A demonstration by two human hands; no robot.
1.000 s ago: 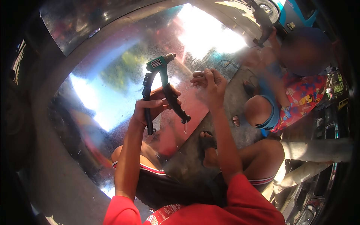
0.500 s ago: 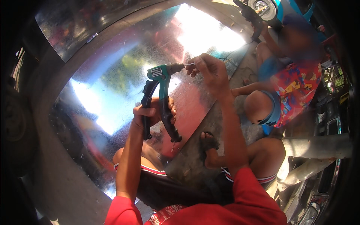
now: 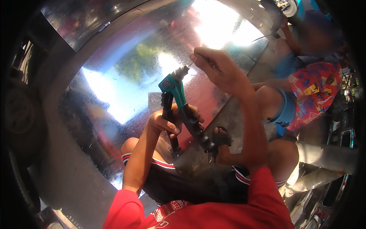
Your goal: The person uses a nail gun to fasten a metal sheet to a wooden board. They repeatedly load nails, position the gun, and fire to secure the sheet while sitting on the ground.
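— Gripping what, your left hand [image 3: 167, 124]?
— You clamped it round the teal rivet gun's [image 3: 179, 101] handles, nose toward one o'clock; your right hand [image 3: 219, 70] pinched there, over shiny sheet metal [image 3: 126, 76].

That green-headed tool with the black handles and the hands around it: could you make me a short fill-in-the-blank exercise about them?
1. The left hand grips the ____ handles of the riveting tool.
2. The tool's head is ____ in colour.
3. The right hand pinches at the tool's ____, fingers together.
4. Behind both hands lies a shiny metal ____.

Missing words: black; green; nose; sheet
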